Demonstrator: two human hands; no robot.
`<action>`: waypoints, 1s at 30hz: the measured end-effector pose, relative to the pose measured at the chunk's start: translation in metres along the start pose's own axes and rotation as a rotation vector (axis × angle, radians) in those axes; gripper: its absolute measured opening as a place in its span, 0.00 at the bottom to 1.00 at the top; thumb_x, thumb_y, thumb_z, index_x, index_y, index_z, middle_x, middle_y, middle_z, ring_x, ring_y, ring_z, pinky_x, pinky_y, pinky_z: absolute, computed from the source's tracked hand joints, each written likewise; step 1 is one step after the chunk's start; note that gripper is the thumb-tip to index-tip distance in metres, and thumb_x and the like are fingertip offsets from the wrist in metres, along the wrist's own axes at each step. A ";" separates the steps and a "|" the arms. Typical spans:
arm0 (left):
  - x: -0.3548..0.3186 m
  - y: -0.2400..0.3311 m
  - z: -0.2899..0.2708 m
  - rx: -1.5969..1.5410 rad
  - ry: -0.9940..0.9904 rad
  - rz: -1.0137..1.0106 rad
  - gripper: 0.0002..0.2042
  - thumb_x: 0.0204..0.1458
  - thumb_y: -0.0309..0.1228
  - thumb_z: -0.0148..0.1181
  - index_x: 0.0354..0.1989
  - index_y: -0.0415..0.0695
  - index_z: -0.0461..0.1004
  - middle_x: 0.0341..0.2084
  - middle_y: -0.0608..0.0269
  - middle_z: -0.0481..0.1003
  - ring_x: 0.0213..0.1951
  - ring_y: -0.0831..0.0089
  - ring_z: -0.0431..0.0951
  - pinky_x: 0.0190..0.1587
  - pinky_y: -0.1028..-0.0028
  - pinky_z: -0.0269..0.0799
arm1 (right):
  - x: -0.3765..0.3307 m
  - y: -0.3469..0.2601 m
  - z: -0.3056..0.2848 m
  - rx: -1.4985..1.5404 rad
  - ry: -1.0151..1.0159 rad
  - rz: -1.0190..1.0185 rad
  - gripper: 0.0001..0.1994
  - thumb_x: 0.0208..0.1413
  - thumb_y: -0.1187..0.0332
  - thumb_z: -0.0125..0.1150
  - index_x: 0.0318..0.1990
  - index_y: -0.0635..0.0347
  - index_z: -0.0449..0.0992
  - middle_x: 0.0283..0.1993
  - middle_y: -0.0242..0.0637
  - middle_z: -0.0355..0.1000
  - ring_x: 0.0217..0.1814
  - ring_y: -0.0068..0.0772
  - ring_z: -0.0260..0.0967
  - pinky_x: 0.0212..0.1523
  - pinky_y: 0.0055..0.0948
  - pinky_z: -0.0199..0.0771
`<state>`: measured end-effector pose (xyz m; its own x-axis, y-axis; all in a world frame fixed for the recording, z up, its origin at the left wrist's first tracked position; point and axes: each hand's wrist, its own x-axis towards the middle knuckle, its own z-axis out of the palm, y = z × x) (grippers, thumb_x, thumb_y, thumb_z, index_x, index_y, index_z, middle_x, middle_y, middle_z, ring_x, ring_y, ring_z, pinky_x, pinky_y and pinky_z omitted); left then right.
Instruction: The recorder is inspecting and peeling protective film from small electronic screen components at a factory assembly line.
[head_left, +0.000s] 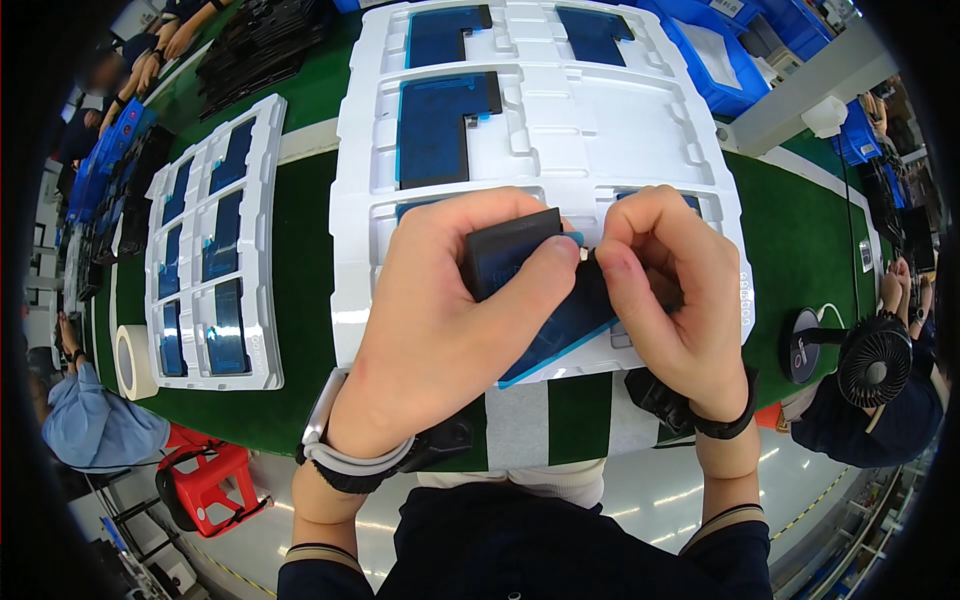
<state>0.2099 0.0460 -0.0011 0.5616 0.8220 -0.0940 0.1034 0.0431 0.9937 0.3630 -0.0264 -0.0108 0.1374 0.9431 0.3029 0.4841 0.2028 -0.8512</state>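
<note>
My left hand grips a flat, dark, L-shaped battery with blue film along its edges, its thumb pressed across the face. The battery is tilted above the near part of a white moulded tray. At its inner corner a small pale connector and a bit of blue film show. My right hand is closed in a pinch right beside that corner; what lies between the fingertips is too small to make out. Similar batteries sit in the tray, one of them just beyond my left hand.
A second white tray of blue-filmed batteries lies at left, near a tape roll. Blue bins and a grey post stand at far right. A small black fan is at the right edge. Other people work around the green table.
</note>
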 end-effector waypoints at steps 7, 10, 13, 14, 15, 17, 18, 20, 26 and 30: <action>-0.002 0.000 -0.001 0.011 -0.053 -0.016 0.15 0.48 0.21 0.60 0.44 0.35 0.66 0.38 0.57 0.74 0.40 0.76 0.74 0.46 0.75 0.70 | 0.000 -0.001 0.001 0.006 0.014 0.013 0.00 0.53 0.80 0.49 0.32 0.66 0.65 0.25 0.26 0.61 0.24 0.09 0.53 0.23 0.10 0.49; -0.002 -0.001 -0.001 0.027 -0.037 -0.010 0.15 0.47 0.21 0.60 0.44 0.35 0.66 0.38 0.57 0.74 0.40 0.76 0.74 0.45 0.76 0.70 | 0.000 -0.001 0.001 0.002 0.037 0.030 0.00 0.53 0.79 0.49 0.32 0.66 0.65 0.25 0.25 0.60 0.24 0.08 0.52 0.23 0.10 0.48; -0.001 -0.001 0.000 0.030 -0.025 -0.008 0.15 0.47 0.21 0.60 0.44 0.35 0.66 0.38 0.57 0.74 0.39 0.77 0.74 0.45 0.76 0.70 | 0.001 -0.001 0.001 0.004 0.038 0.003 0.01 0.53 0.79 0.49 0.32 0.65 0.65 0.25 0.25 0.61 0.23 0.08 0.52 0.22 0.10 0.48; -0.001 -0.001 0.000 0.031 -0.024 -0.012 0.15 0.47 0.21 0.60 0.44 0.35 0.67 0.38 0.58 0.74 0.39 0.77 0.74 0.45 0.76 0.70 | 0.001 0.000 0.002 0.000 0.031 0.017 0.01 0.53 0.80 0.49 0.32 0.65 0.65 0.25 0.25 0.61 0.22 0.09 0.52 0.21 0.10 0.48; -0.001 -0.001 -0.001 0.033 -0.027 -0.023 0.15 0.47 0.21 0.61 0.44 0.35 0.67 0.37 0.58 0.74 0.39 0.77 0.73 0.44 0.76 0.70 | 0.001 0.000 0.002 -0.005 0.025 0.031 0.01 0.53 0.80 0.50 0.32 0.65 0.65 0.25 0.25 0.61 0.22 0.09 0.53 0.21 0.10 0.48; 0.000 0.000 -0.002 0.049 -0.044 -0.038 0.15 0.47 0.22 0.61 0.43 0.35 0.67 0.37 0.58 0.74 0.38 0.78 0.73 0.44 0.77 0.70 | 0.001 0.001 0.003 -0.061 0.050 -0.025 0.03 0.51 0.79 0.53 0.32 0.65 0.66 0.24 0.28 0.63 0.20 0.12 0.55 0.20 0.13 0.52; 0.000 0.000 -0.003 0.063 -0.057 -0.042 0.15 0.47 0.22 0.61 0.43 0.35 0.68 0.36 0.59 0.74 0.38 0.78 0.73 0.44 0.77 0.70 | 0.003 0.004 0.005 -0.112 0.082 -0.095 0.04 0.50 0.78 0.56 0.32 0.64 0.67 0.24 0.31 0.64 0.19 0.16 0.58 0.19 0.15 0.57; 0.000 0.000 -0.003 0.091 -0.057 -0.024 0.14 0.47 0.22 0.61 0.43 0.35 0.68 0.36 0.59 0.74 0.38 0.78 0.74 0.43 0.77 0.70 | 0.003 0.006 0.006 -0.121 0.096 -0.147 0.06 0.48 0.77 0.59 0.31 0.63 0.68 0.23 0.34 0.66 0.17 0.19 0.60 0.18 0.18 0.60; 0.000 0.000 -0.003 -0.003 -0.070 0.051 0.13 0.47 0.21 0.60 0.42 0.35 0.69 0.35 0.60 0.74 0.37 0.78 0.74 0.43 0.78 0.70 | -0.001 0.002 -0.003 0.088 0.036 -0.050 0.02 0.53 0.77 0.49 0.32 0.66 0.65 0.27 0.26 0.60 0.25 0.11 0.52 0.26 0.11 0.51; -0.001 0.000 -0.002 0.048 -0.042 0.027 0.12 0.47 0.21 0.60 0.41 0.35 0.69 0.35 0.60 0.74 0.36 0.79 0.73 0.43 0.78 0.70 | -0.002 -0.001 -0.004 0.022 -0.017 0.010 0.01 0.53 0.78 0.49 0.32 0.66 0.65 0.27 0.27 0.60 0.24 0.11 0.53 0.24 0.10 0.51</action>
<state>0.2079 0.0464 -0.0008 0.5990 0.7976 -0.0705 0.1262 -0.0070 0.9920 0.3660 -0.0292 -0.0089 0.1278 0.9494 0.2870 0.4632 0.1987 -0.8637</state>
